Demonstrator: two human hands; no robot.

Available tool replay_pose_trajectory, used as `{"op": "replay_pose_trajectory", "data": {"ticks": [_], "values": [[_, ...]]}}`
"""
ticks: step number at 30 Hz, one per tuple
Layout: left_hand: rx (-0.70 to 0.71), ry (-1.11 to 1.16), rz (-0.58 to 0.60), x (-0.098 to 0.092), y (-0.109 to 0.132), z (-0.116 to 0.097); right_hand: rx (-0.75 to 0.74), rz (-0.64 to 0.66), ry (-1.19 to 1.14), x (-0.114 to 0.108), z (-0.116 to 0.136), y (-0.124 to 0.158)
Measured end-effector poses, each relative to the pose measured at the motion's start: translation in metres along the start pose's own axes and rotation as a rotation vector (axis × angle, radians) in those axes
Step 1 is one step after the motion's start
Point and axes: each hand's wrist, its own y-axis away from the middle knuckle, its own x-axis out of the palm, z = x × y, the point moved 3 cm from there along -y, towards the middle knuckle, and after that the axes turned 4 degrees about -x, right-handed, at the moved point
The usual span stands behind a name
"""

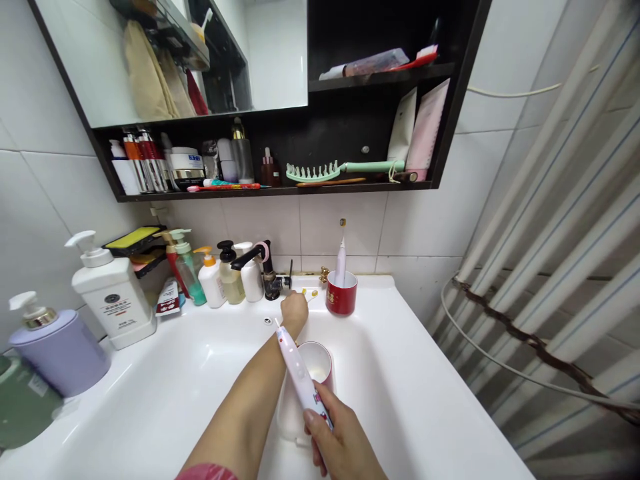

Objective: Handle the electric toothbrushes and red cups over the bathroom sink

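My right hand (340,433) is wrapped round a pale pink electric toothbrush handle (300,370), its thin bare shaft pointing up and away. My left hand (295,310) reaches across to the sink's back ledge, fingers curled closed; what they hold, if anything, is hidden. Small toothbrush heads (314,293) with yellowish tips lie right beside it. Below the handle a red cup (323,363), white inside, stands in the basin, partly covered by the handle. On the ledge to the right, another red cup (341,298) holds an upright electric toothbrush (341,260) with its head on.
A black faucet (270,273) rises behind the white basin (200,380). Pump bottles (117,300) line the left and back ledge. Above hangs a dark shelf (345,133) with a green hairbrush (320,173) and cosmetics. White pipes (565,267) run along the right.
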Motion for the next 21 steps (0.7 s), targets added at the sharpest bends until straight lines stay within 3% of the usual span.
{"op": "replay_pose_trajectory", "data": {"ticks": [5,10,15,17,21], "values": [[-0.064,0.18,0.021,-0.02,0.013,-0.006,0.007,-0.002,-0.009,-0.001,0.005,0.003],[-0.174,0.417,0.091,-0.064,0.045,-0.005,0.021,0.035,-0.018,0.0,0.01,0.007],[-0.387,1.015,0.157,-0.105,0.08,0.008,0.046,0.081,0.008,0.005,0.009,0.009],[-0.463,1.129,0.184,-0.111,0.089,0.014,0.057,0.099,0.04,0.008,0.006,0.009],[-0.485,1.154,0.211,-0.109,0.094,0.024,0.067,0.13,0.062,0.013,0.0,0.009]]}}
